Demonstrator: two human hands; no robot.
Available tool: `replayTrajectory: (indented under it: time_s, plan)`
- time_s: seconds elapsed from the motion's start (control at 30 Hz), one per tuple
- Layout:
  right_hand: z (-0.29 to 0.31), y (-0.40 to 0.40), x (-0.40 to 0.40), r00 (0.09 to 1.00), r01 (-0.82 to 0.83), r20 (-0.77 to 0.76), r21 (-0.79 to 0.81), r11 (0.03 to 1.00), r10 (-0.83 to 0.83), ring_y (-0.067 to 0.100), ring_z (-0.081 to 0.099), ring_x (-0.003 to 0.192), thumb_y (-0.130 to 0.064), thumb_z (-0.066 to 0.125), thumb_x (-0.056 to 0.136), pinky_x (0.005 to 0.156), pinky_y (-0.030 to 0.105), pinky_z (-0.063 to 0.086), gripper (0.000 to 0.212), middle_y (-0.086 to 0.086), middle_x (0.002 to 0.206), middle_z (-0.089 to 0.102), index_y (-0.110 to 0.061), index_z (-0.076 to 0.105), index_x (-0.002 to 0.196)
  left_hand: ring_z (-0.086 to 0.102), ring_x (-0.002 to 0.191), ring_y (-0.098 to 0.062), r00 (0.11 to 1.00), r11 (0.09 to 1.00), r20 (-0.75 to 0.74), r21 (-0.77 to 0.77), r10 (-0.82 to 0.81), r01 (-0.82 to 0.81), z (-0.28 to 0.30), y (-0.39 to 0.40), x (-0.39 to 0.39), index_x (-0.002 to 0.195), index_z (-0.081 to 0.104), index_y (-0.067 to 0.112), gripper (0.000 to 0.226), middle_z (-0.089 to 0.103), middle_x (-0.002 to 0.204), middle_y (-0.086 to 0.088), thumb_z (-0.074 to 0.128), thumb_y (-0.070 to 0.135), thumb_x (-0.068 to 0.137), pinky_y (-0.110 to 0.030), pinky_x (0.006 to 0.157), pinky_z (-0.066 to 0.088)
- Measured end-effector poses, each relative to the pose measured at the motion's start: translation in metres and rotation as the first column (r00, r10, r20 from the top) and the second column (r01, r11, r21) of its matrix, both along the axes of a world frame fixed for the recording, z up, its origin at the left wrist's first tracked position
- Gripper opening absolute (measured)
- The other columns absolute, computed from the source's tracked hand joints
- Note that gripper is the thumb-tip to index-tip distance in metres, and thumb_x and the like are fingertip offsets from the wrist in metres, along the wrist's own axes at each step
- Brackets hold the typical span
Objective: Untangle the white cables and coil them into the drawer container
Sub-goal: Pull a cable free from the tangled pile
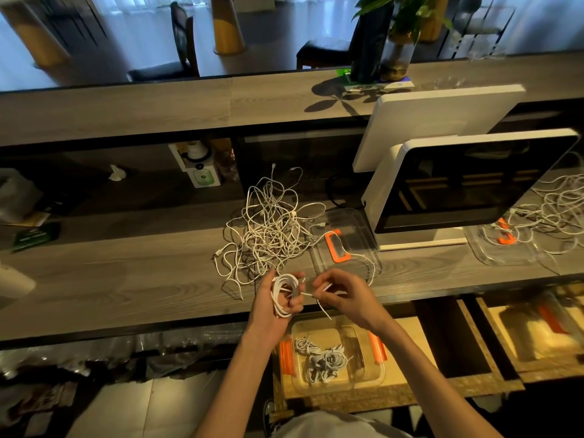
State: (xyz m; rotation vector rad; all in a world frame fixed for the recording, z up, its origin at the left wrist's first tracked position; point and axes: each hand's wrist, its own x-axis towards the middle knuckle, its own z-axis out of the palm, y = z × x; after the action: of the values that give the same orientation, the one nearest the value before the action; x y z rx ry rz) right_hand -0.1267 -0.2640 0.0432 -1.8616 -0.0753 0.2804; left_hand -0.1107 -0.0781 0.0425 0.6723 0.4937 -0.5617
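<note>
Partway through, by my reading. The left hand (274, 306) has its grip curled round a nearly finished white coil (284, 294), held above the near tabletop (126, 279) edge; the right hand (343, 295) pinches that cable's loose tail (319, 301). Below, in the open drawer, the clear container (373, 374) already holds several coiled cables (320, 358). A large tangled pile (268, 229) on the tabletop just beyond the hands is left to do

- Two bare forearms, no sleeves, watch or rings showing on left hand (274, 306) or right hand (345, 295).
- Pale grey garment (331, 426) at 6 o'clock.
</note>
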Motion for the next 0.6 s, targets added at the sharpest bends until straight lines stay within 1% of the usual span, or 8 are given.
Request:
replayTrajectory:
  time_s: [0.13, 0.17, 0.23, 0.3, 0.33, 0.4, 0.47, 0.6]
  plan:
    - [-0.001, 0.001, -0.003, 0.996, 0.089, 0.010, 0.018, 0.996, -0.089, 0.015, 0.072, 0.088, -0.009, 0.080, 0.086, 0.079, 0.029, 0.058, 0.020, -0.001, 0.092, 0.073, -0.007, 0.067, 0.101, 0.040, 0.052, -0.011, 1.000, 0.999, -0.016, -0.039, -0.014, 0.014, -0.001, 0.008, 0.000, 0.110, 0.066, -0.009, 0.064, 0.057, 0.077, -0.013, 0.038, 0.048, 0.105, -0.018, 0.045, 0.028]
    - [-0.002, 0.002, -0.003, 0.995, 0.104, 0.008, 0.029, 0.994, -0.104, 0.015, 0.071, 0.087, -0.008, 0.081, 0.085, 0.079, 0.029, 0.058, 0.021, -0.002, 0.091, 0.072, -0.006, 0.066, 0.099, 0.040, 0.055, -0.011, 1.000, 0.999, -0.012, -0.035, -0.017, 0.017, 0.000, 0.010, 0.000, 0.111, 0.066, -0.010, 0.064, 0.058, 0.079, -0.013, 0.038, 0.048, 0.105, -0.018, 0.047, 0.029]
    - [-0.003, 0.003, -0.005, 0.992, 0.128, -0.006, 0.045, 0.991, -0.128, 0.018, 0.071, 0.088, -0.008, 0.082, 0.084, 0.082, 0.035, 0.060, 0.024, -0.001, 0.089, 0.072, -0.005, 0.064, 0.099, 0.038, 0.060, -0.012, 1.000, 0.999, -0.007, -0.026, -0.024, 0.024, 0.001, 0.014, 0.000, 0.110, 0.069, -0.009, 0.061, 0.058, 0.082, -0.013, 0.039, 0.043, 0.106, -0.018, 0.049, 0.031]
    - [-0.005, 0.003, -0.007, 0.989, 0.148, -0.019, 0.049, 0.988, -0.147, 0.024, 0.071, 0.089, -0.007, 0.083, 0.083, 0.085, 0.043, 0.059, 0.025, 0.001, 0.088, 0.071, -0.006, 0.062, 0.097, 0.037, 0.062, -0.012, 1.000, 0.999, -0.014, -0.029, -0.019, 0.019, 0.003, 0.019, 0.000, 0.104, 0.073, -0.008, 0.056, 0.058, 0.086, -0.014, 0.040, 0.038, 0.106, -0.019, 0.050, 0.032]
    - [-0.006, 0.002, -0.008, 0.987, 0.158, -0.026, 0.053, 0.986, -0.157, 0.028, 0.070, 0.090, -0.007, 0.083, 0.083, 0.086, 0.047, 0.059, 0.025, 0.004, 0.088, 0.070, -0.007, 0.062, 0.096, 0.037, 0.062, -0.012, 1.000, 0.999, -0.019, -0.028, -0.016, 0.016, 0.003, 0.021, 0.000, 0.103, 0.074, -0.007, 0.054, 0.058, 0.088, -0.015, 0.041, 0.035, 0.106, -0.019, 0.050, 0.033]
    - [-0.007, 0.001, -0.010, 0.986, 0.164, -0.031, 0.074, 0.984, -0.163, 0.035, 0.069, 0.092, -0.007, 0.083, 0.082, 0.088, 0.053, 0.059, 0.026, 0.014, 0.091, 0.069, -0.009, 0.061, 0.095, 0.038, 0.061, -0.012, 1.000, 1.000, -0.024, -0.004, -0.018, 0.018, 0.005, 0.024, 0.001, 0.109, 0.069, -0.008, 0.050, 0.058, 0.088, -0.015, 0.040, 0.033, 0.106, -0.019, 0.050, 0.034]
    - [-0.005, 0.000, -0.010, 0.988, 0.153, -0.014, 0.076, 0.985, -0.153, 0.037, 0.069, 0.093, -0.007, 0.083, 0.082, 0.089, 0.053, 0.058, 0.026, 0.018, 0.092, 0.068, -0.009, 0.060, 0.094, 0.039, 0.060, -0.012, 1.000, 0.999, -0.019, 0.030, -0.024, 0.025, 0.005, 0.026, 0.001, 0.113, 0.065, -0.007, 0.047, 0.058, 0.087, -0.015, 0.039, 0.032, 0.107, -0.019, 0.049, 0.035]
    - [0.003, 0.001, -0.012, 0.991, 0.130, 0.021, 0.057, 0.990, -0.132, 0.030, 0.070, 0.090, -0.009, 0.084, 0.082, 0.087, 0.048, 0.059, 0.026, 0.012, 0.090, 0.069, -0.011, 0.060, 0.092, 0.042, 0.058, -0.012, 0.999, 0.998, 0.005, 0.037, -0.050, 0.050, 0.003, 0.032, 0.001, 0.114, 0.064, -0.005, 0.047, 0.058, 0.085, -0.013, 0.037, 0.033, 0.108, -0.020, 0.050, 0.036]
